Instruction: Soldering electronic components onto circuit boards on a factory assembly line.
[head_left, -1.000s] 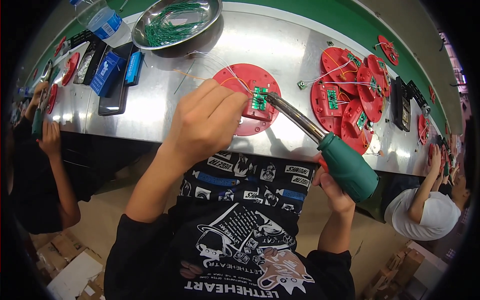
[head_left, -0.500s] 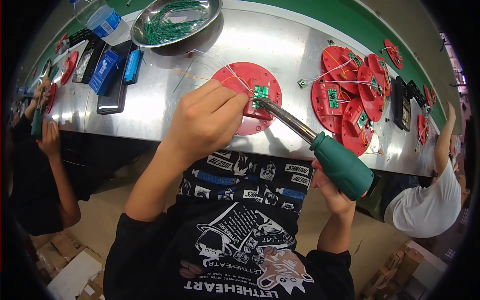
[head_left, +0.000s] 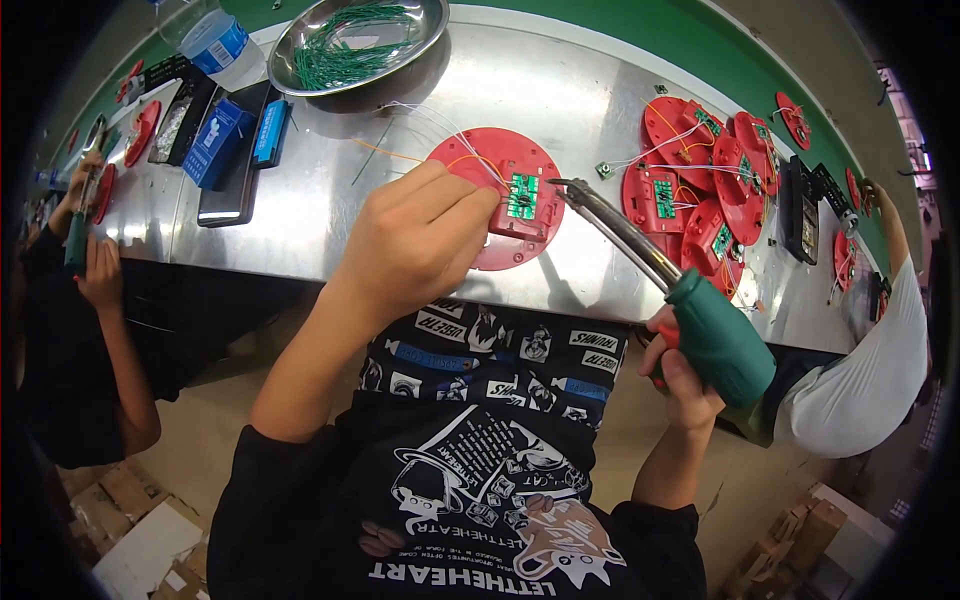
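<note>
In front of me a round red plastic housing [head_left: 470, 262] lies on the metal bench, with a small green circuit board [head_left: 523, 197] on its raised block. White and orange wires [head_left: 466, 150] run off it to the upper left. My left hand [head_left: 415, 228] is closed in a pinch at the board's left edge; what its fingertips hold is hidden. A green-handled soldering iron [head_left: 722, 335] is in my right hand [head_left: 684, 375], the fingers wrapped round the grip. Its dark tip hovers just right of the board, apart from it.
A steel bowl [head_left: 424, 52] of green wires stands at the back, beside a water bottle [head_left: 215, 50]. Several wired red housings [head_left: 740, 205] are piled at right. Blue boxes [head_left: 218, 140] sit at left. Co-workers [head_left: 860, 370] are on both sides.
The soldering iron has drawn back from the board to the right, carried by my right hand, baring the board. My left hand keeps its pinch almost in place. The right co-worker's arm has moved.
</note>
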